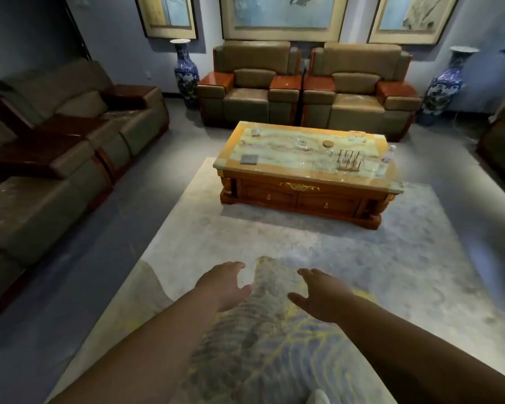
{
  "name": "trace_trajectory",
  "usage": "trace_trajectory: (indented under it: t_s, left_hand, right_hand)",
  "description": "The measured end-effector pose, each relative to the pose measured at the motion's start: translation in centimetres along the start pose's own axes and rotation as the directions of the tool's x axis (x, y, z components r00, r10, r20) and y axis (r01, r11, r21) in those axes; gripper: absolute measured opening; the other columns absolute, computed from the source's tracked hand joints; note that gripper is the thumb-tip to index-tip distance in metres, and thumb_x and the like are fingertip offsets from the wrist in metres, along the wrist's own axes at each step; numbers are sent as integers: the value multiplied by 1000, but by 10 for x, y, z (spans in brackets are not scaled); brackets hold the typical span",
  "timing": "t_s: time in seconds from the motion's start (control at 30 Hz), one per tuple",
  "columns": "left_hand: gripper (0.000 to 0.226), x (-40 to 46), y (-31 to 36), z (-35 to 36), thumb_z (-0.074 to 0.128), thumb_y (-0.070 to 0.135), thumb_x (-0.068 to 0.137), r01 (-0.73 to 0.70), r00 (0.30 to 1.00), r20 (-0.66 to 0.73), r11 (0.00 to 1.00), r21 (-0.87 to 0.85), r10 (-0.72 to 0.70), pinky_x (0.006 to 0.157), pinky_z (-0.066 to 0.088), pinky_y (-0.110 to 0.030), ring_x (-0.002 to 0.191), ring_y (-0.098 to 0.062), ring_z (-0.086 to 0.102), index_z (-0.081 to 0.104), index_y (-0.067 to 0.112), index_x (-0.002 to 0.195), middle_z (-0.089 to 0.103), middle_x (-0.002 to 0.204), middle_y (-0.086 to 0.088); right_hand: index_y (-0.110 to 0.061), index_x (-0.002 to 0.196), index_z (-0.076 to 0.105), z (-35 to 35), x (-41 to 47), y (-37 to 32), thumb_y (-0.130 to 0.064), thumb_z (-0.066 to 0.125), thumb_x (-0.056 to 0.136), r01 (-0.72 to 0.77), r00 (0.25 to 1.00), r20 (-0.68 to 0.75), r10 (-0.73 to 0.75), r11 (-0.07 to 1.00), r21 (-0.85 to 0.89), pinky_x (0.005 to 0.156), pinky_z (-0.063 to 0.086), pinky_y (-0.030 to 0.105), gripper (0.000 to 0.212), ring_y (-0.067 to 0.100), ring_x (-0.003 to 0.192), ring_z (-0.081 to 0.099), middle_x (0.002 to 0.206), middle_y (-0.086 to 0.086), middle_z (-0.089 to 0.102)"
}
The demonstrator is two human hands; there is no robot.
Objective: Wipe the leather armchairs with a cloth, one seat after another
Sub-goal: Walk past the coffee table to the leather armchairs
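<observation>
**Inspector:** Position of the hands?

**Assistant:** Both reach forward, low in the view, over the pale rug [362,258]. The left hand [226,284] has its fingers loosely spread, palm turned inward. The right hand [321,295] is likewise relaxed, fingers extended, thumb out to the side. Neither holds anything.

**Inspector:** The cloth?

**Assistant:** I cannot identify one. A dark flat square [249,159] lies on the coffee table [303,196], but it is too small to tell what it is.

**Inspector:** And the armchairs, relative to the hands?

**Assistant:** Well apart from them. Two tan leather armchairs stand side by side against the far wall, beyond the table — the left armchair [247,91] and the right armchair [359,97], each with glossy red-brown wooden armrest tops. A row of similar seats [56,147] runs along the left side of the room, nearer the left hand but not touched by it.

**Inspector:** Anything else of note?

**Assistant:** A blue-and-white floor vase [185,71] stands left of the pair, another vase [446,83] to the right. Glassware and a small rack sit on the tabletop — details blurred.
</observation>
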State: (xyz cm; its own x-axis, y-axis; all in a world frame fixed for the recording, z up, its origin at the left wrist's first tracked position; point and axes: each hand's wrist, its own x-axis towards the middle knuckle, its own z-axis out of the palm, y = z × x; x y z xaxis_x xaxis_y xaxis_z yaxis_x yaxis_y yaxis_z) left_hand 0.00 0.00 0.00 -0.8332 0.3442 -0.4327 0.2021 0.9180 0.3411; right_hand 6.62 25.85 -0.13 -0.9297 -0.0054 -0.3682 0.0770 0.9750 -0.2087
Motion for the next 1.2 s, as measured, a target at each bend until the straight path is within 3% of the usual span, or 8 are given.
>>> trace_trajectory:
  t_s: [0.17,0.57,0.83,1.2]
  left_hand:
    - [78,34,-5,-4,53,65,100,73,994,82,997,-17,-72,118,39,-43,152,-24,36,26,32,165,27,171,4]
    - [75,195,33,-58,51,61,102,129,989,68,991,45,-132,117,41,-42,151,-24,38,24,30,166,30,170,3]
    - [76,282,54,-75,50,62,101,151,983,96,986,69,-158,116,42,-41,152,-23,37,22,32,166,28,171,4]
    - [76,389,13,-123,51,60,101,216,970,104,975,56,-221,112,45,-39,148,-24,43,26,29,165,32,169,1]
  right_hand:
    - [-29,160,27,-1,40,13,-79,44,92,11,998,54,-10,1000,-9,109,48,42,87,26,137,51,159,1,43]
    - [-25,162,25,-62,197,88,-71,49,96,51,992,114,-46,998,-36,113,44,41,84,27,140,49,161,4,40]
    - [-23,162,26,-101,287,147,-70,50,96,-32,988,155,29,999,17,118,38,41,85,28,146,42,164,5,37]
    - [-24,161,27,-126,404,146,-70,50,96,-22,978,208,19,1000,13,115,42,40,83,27,142,46,162,4,40]
